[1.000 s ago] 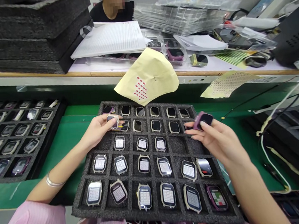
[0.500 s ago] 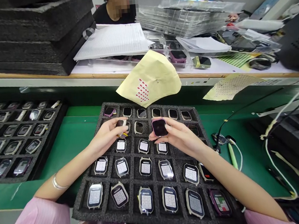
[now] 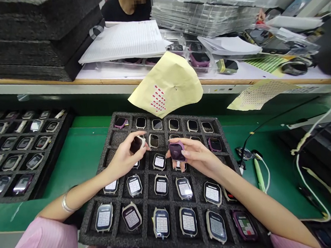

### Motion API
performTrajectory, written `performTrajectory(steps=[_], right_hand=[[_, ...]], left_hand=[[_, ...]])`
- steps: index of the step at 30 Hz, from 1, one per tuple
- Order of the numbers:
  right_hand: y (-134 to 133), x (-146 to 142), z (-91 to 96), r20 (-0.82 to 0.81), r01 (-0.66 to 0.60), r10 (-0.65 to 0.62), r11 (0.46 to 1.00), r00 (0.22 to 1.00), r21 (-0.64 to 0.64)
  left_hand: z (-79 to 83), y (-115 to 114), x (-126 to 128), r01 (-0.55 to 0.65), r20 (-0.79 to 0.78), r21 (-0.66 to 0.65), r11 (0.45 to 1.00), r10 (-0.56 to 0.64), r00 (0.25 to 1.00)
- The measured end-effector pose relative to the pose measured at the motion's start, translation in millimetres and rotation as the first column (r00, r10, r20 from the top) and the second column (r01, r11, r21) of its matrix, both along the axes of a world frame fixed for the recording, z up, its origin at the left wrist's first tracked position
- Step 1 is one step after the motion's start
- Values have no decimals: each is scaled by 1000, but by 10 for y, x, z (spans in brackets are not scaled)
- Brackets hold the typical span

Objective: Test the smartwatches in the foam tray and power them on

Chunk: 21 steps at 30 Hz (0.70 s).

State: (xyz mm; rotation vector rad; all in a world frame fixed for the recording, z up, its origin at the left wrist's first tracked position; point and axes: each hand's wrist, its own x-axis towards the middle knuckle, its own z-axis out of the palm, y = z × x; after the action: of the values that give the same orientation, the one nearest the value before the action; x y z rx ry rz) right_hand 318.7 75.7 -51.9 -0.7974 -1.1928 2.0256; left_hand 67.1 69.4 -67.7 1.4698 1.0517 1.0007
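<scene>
A black foam tray (image 3: 101,180) with a grid of pockets lies in front of me, most pockets holding smartwatch bodies. My left hand (image 3: 125,160) hovers over the tray's upper left and pinches a beige-cased watch body (image 3: 137,143) with a dark screen. My right hand (image 3: 199,156) is over the tray's middle and grips a purple watch body (image 3: 176,151), tilted up on its edge. The two hands are close together, the watches about a hand's width apart. Lower rows hold watches with lit white screens (image 3: 161,221).
A second foam tray of watches (image 3: 17,148) sits at the left on the green mat. A yellow sticker sheet (image 3: 168,85) hangs from the shelf edge above the tray. Cables and a pen-like tool (image 3: 259,173) lie at the right. A person in black sits beyond the shelf.
My right hand carried the purple watch from the tray's right side to its middle and lowered it. My left hand lifted the beige watch slightly and turned it.
</scene>
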Motion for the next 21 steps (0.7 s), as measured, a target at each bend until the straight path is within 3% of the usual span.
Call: performTrajectory(steps=[4, 13, 21], right_hand=[[-5, -3, -6, 21, 17, -17, 1000, 1000, -17], [-12, 6, -9, -15, 23, -24, 999, 1000, -48], [-28, 4, 11, -5, 36, -36, 998, 999, -53]], left_hand=[[10, -29, 1, 39, -82, 60, 997, -34, 996], [-29, -22, 44, 15, -35, 64, 998, -13, 999], [-21, -10, 12, 42, -98, 87, 995, -33, 995]])
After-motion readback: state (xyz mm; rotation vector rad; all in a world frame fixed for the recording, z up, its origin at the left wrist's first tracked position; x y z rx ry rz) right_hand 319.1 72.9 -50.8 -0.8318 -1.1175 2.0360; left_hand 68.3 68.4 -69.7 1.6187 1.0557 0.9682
